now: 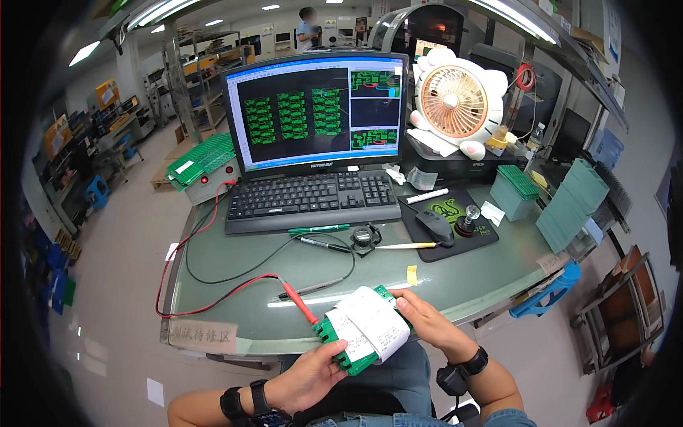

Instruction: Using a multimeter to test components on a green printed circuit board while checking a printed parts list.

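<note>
Both left hand point(313, 376) and right hand point(427, 322) are grasping green circuit boards point(361, 365), lower centre of the frame. White paper point(373, 324) is wrapping them; a slack hold could be spilling boards. A red probe point(302, 304), apparently touching their left corner, could be catching. Upper right, a clear bottle point(537, 134) is standing, contents indistinct.

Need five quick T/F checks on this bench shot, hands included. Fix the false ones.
1. The left hand and right hand both hold the green boards. True.
2. The keyboard lies in front of the monitor. True.
3. The fan stands left of the monitor. False: the fan is to its right.
4. The mouse sits on the keyboard. False: the mouse is on the black mat.
5. White paper covers part of the green boards. True.
</note>
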Action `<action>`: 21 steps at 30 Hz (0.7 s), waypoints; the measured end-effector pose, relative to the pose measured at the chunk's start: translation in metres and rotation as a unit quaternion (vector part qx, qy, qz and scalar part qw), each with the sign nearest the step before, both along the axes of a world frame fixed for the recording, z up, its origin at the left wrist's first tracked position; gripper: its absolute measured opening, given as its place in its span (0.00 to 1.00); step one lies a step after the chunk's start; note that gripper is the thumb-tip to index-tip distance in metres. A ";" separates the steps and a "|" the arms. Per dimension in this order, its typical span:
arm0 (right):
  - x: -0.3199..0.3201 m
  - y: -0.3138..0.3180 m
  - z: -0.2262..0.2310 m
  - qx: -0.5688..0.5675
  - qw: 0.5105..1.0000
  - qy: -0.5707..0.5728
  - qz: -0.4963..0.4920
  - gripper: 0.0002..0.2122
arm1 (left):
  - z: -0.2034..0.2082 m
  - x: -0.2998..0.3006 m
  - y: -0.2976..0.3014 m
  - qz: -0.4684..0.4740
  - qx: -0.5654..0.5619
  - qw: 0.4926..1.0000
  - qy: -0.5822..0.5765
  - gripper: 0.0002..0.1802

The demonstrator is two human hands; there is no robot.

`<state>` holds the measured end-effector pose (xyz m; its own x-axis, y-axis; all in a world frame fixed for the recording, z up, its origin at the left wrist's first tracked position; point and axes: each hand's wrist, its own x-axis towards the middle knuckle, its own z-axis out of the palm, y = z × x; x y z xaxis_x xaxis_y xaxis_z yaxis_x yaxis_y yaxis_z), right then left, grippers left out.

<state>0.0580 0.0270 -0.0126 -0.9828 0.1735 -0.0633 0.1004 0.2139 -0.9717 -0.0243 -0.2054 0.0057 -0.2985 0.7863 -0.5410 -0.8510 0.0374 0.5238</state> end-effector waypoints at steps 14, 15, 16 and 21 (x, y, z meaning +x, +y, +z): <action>0.009 0.014 -0.001 -0.038 0.993 0.105 0.033 0.28 | -0.007 -0.013 0.005 -0.028 0.053 0.998 0.017 0.30; 0.011 0.015 0.002 -0.066 0.987 0.144 0.037 0.29 | -0.004 -0.013 0.005 -0.032 0.054 0.998 0.020 0.30; 0.012 0.015 0.002 -0.064 0.986 0.148 0.035 0.29 | 0.000 -0.013 0.005 -0.024 0.079 0.996 0.024 0.33; 0.009 0.011 -0.013 -0.428 0.904 -0.012 0.008 0.30 | 0.002 -0.022 0.007 -0.010 0.173 0.985 0.001 0.36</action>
<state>0.0673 0.0376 -0.0259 -0.9812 0.0361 -0.1895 0.1279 -0.6136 -0.7792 -0.0461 -0.1979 0.0077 -0.2819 0.9291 -0.2392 -0.8505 -0.1266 0.5104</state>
